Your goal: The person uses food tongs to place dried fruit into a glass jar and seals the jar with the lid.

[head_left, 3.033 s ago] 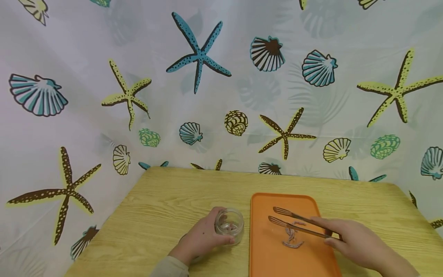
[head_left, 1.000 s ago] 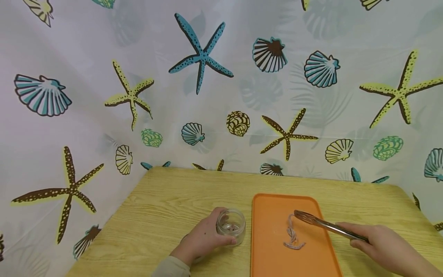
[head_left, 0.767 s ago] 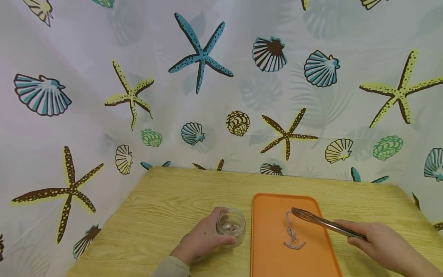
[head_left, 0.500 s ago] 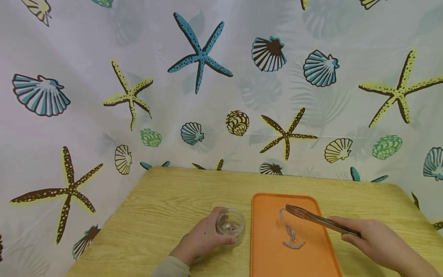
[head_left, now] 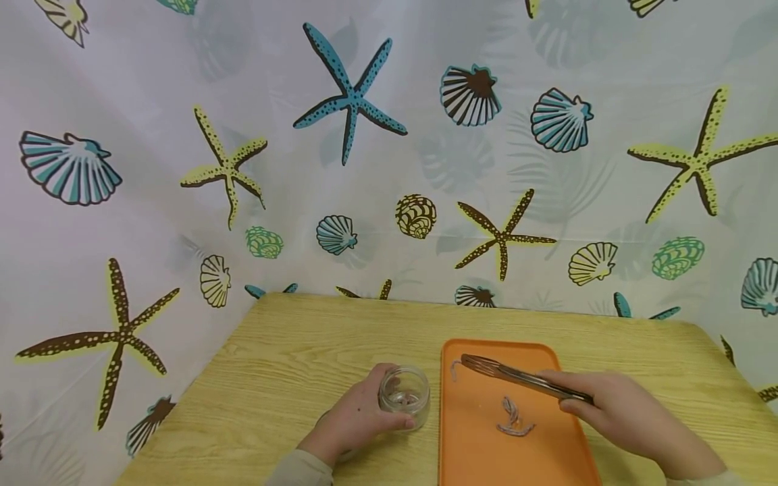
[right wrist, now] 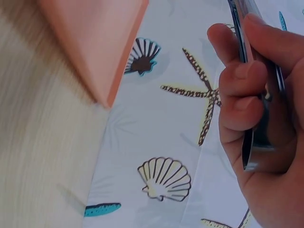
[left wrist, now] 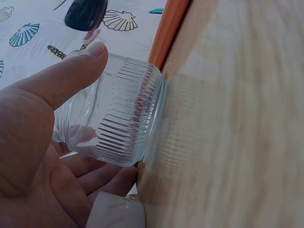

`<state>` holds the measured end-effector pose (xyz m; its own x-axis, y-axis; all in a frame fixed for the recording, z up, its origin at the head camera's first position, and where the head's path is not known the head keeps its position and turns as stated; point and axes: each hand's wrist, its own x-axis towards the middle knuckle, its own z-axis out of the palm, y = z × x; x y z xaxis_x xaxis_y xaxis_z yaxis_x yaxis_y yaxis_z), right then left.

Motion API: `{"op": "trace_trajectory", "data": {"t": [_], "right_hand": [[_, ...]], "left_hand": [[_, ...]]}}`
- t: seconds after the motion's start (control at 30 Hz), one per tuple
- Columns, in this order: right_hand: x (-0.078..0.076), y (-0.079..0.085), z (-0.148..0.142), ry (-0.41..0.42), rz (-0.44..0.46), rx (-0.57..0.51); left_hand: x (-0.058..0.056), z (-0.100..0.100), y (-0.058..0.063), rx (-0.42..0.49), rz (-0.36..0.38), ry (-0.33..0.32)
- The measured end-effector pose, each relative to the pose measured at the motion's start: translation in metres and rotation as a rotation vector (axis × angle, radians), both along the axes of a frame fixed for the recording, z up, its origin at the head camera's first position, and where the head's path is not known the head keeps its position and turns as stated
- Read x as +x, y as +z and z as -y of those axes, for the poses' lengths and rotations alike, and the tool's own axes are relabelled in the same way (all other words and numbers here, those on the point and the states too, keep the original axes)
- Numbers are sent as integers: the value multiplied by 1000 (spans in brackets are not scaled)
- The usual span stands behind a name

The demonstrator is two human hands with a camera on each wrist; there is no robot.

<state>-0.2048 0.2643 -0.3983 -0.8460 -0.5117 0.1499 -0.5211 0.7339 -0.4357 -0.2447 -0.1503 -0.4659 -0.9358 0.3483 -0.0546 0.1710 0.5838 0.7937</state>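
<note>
My left hand (head_left: pixel 358 415) grips a clear glass jar (head_left: pixel 406 398) that stands on the table, its thumb and fingers around the side. In the left wrist view the jar (left wrist: pixel 114 109) has a ribbed wall, with small reddish bits inside. My right hand (head_left: pixel 620 412) squeezes metal tongs (head_left: pixel 516 376) over the orange tray (head_left: pixel 474 459). From the tongs' tip hangs a thin greyish-pink strip (head_left: pixel 454 368), near the tray's left edge. Below the tongs, several similar strips (head_left: pixel 513 418) lie in a small heap on the tray. The right wrist view shows curled fingers around the tongs' handle (right wrist: pixel 266 137).
A light wood table (head_left: pixel 304 351) bears the jar and the tray, which sit side by side. Behind it hangs a white curtain (head_left: pixel 377 175) printed with starfish and shells. The tray's raised rim (head_left: pixel 442 405) is close to the jar.
The right hand's tongs, spread apart at first, have closed on one strip. They have lifted it off the heap and carried it left toward the jar. The left hand and jar stay put.
</note>
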Motion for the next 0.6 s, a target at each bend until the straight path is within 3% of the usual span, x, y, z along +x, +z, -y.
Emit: {"op": "trace_trajectory", "data": {"t": [0.6], "right_hand": [[-9,9,53,155,-38,-36]], "left_hand": [[0,-1,0,-20,-7,9]]}}
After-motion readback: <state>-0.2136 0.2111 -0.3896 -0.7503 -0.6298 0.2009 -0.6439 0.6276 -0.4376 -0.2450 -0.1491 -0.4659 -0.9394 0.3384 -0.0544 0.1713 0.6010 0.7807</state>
